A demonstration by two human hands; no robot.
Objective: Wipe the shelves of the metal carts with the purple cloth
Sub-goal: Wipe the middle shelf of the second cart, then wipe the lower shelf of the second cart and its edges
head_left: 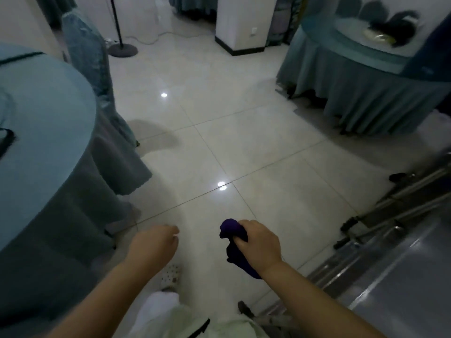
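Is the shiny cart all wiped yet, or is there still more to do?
Can't tell if any shelf is wiped yet. The right hand grips the bunched purple cloth above the floor, not on the metal cart at the right. The left hand holds nothing. The wiping looks still ahead.

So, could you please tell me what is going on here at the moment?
A person stands on the tiled floor between cloth-covered tables. Their right hand holds a bunched purple cloth; the left hand holds nothing. A metal cart sits at the right, and the cloth is not touching it.
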